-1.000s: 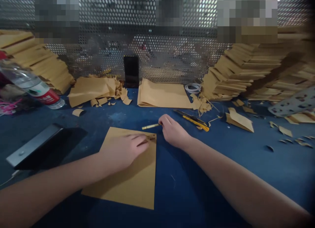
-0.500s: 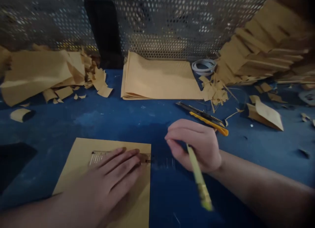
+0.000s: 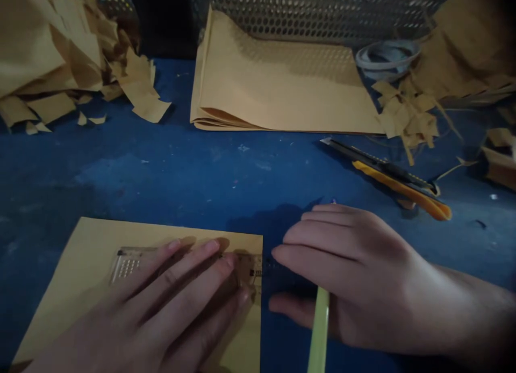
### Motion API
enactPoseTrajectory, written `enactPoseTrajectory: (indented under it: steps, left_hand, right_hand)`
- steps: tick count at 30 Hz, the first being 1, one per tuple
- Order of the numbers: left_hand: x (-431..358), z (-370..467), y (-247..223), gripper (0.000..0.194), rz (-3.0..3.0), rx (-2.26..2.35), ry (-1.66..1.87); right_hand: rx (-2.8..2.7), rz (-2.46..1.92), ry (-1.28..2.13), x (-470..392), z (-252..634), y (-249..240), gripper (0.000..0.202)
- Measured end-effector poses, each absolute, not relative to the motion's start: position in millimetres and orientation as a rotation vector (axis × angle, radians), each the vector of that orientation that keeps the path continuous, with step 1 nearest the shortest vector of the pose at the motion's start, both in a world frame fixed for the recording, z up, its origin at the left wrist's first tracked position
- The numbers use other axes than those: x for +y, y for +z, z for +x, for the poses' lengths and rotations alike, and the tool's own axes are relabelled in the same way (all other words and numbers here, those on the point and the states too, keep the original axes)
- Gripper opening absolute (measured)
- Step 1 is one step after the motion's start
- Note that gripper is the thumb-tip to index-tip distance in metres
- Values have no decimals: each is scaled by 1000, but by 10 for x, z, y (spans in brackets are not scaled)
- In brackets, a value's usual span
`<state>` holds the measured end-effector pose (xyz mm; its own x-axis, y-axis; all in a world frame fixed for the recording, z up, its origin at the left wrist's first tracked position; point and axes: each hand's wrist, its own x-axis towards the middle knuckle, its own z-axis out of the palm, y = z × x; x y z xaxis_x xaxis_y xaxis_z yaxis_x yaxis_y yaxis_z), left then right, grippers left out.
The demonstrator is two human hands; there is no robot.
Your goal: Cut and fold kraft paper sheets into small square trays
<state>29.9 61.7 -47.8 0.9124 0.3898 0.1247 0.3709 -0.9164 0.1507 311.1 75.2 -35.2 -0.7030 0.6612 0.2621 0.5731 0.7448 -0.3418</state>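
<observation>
My left hand point(image 3: 161, 303) lies flat, its fingers stretched over a clear ruler point(image 3: 128, 266) on a sheet of brown paper point(image 3: 84, 265). The fingers hide the ruler's middle; its right end reaches the paper's right edge. Just right of that edge, my right hand point(image 3: 355, 276) is closed around a pale green pen point(image 3: 320, 324). The pen's shaft slants down toward me, and a small bluish tip shows above the knuckles. My right thumb is held apart from the fingertips, and the hand is beside the paper.
A folded stack of brown paper point(image 3: 282, 88) stands at the back against a perforated metal panel point(image 3: 298, 13). A yellow-and-black utility knife point(image 3: 395, 179) lies beyond my right hand. Tape rolls point(image 3: 387, 58), paper scraps point(image 3: 411, 115) and a scrap heap point(image 3: 52, 56) line the blue table point(image 3: 181, 174).
The view has moved closer and tilted down, so things look larger. My right hand has come nearer the paper's right edge with the pen. My left hand stays on the ruler.
</observation>
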Motion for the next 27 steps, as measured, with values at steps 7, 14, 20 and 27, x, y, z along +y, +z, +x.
enactPoseTrajectory:
  steps: [7, 14, 20, 27]
  left_hand:
    - [662, 267, -468, 58, 2936, 579, 189]
    - [643, 246, -499, 57, 2844, 612, 232]
    - [621, 236, -496, 56, 2879, 596, 194]
    - [562, 214, -532, 57, 2911, 638, 160]
  right_hand:
    - [-2576, -924, 370, 739, 3106, -330, 20]
    - [-2560, -947, 377, 749, 3123, -345, 24]
    - [-2568, -950, 395, 766, 3131, -336, 23]
    - [-2533, -948, 371, 761, 3142, -352, 25]
